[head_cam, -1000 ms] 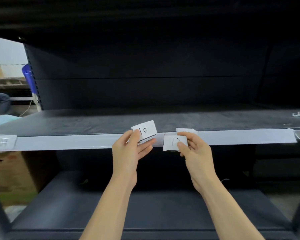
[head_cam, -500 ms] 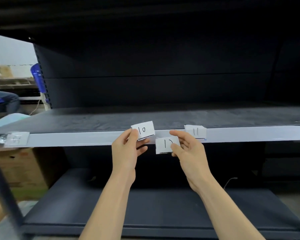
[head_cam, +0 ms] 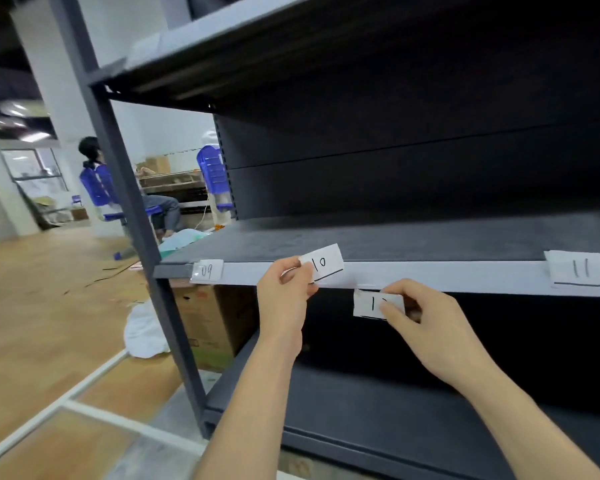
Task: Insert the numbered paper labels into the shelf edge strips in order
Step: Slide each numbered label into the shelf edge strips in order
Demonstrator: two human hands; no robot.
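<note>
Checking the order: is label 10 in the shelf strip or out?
Out, it seems: the left hand pinches label 10, tilted, across the strip.

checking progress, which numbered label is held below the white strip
The label pinched in the right hand, number partly covered; 09, 10 and 11 are at strip level.

The right hand (head_cam: 426,327) pinches a paper label (head_cam: 366,304) below the shelf strip (head_cam: 430,276), its thumb covering the second digit; only a 1 shows. The left hand (head_cam: 284,296) hides one corner of the label marked 10 (head_cam: 324,263). At the strip's left end a blurred label (head_cam: 207,270) perhaps reads 09.
</note>
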